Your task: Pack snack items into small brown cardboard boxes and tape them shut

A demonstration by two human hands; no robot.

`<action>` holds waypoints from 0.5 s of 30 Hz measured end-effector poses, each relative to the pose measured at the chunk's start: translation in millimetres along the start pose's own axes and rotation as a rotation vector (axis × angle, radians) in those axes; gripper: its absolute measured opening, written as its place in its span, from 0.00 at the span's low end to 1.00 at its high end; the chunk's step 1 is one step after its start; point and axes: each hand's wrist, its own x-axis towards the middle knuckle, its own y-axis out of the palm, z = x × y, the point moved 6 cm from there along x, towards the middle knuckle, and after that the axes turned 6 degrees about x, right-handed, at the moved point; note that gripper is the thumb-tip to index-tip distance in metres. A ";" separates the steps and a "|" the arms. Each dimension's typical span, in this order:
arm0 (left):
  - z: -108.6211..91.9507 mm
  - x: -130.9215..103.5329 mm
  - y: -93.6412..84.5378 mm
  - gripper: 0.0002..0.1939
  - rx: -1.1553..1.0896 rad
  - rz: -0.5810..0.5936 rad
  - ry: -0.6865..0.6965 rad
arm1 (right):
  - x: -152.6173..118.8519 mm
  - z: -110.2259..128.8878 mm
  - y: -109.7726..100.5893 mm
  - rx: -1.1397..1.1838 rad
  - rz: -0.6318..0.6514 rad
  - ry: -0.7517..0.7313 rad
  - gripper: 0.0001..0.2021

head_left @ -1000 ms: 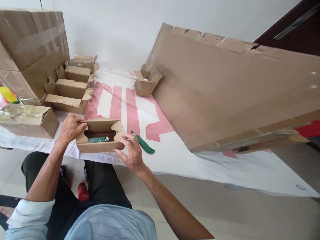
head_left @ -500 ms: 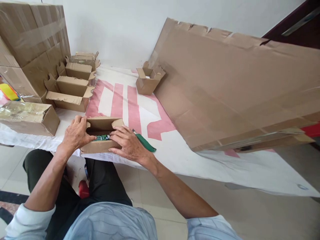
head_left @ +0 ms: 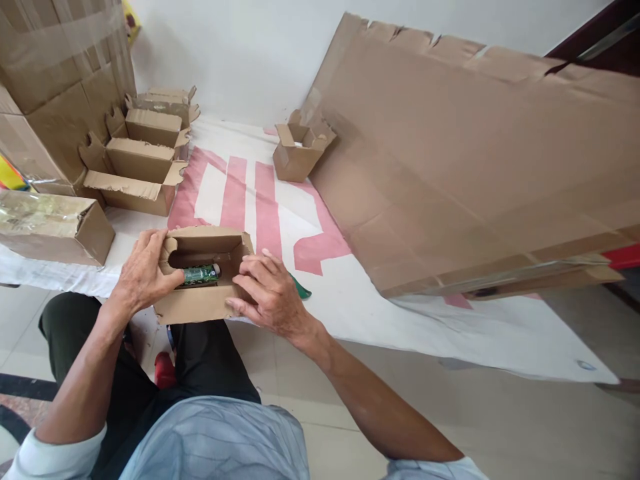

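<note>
Fingers of the left hand (head_left: 143,277) are clamped over one end of an open cardboard carton (head_left: 197,309), thumb hooked inside, right at the end of a green-labelled bottle (head_left: 201,275). Over at the other end, the right hand (head_left: 267,293) has its fingers loosely curled against the carton; can't tell if they're really pinching the wall or just resting there. So the carton sits between both sets of fingers, bottle lying on its side in it.

Sketchy bit imo: below the fingers, the carton is right at the near edge of the white tablecloth (head_left: 340,303). If the left grip slackens and the right isn't holding, it could tip lapward, and a loose bottle might slide out. Squeezing too hard could buckle the walls. Also, just past the right knuckles there's a mostly hidden green tool (head_left: 302,288); a careless sweep could knock it.
</note>
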 end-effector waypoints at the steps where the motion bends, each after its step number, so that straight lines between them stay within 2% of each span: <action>1: 2.1 -0.1 -0.6 0.42 -0.029 -0.002 0.007 | -0.9 -2.1 -3.3 0.004 -0.026 0.028 0.10; 5: 8.0 -5.3 -3.8 0.42 -0.117 -0.014 0.018 | -3.4 -16.3 -15.2 -0.022 -0.109 0.130 0.08; 9: 17.2 -13.2 -4.5 0.42 -0.245 0.009 0.016 | -7.9 -30.2 -19.1 -0.035 -0.114 0.156 0.09; 12: 33.9 -13.7 -0.6 0.44 -0.385 0.029 -0.015 | -6.9 -35.7 -19.1 -0.052 -0.088 0.141 0.08; 15: 54.1 -9.0 2.0 0.43 -0.399 -0.027 -0.023 | 4.2 -38.9 -18.4 -0.089 -0.034 0.125 0.07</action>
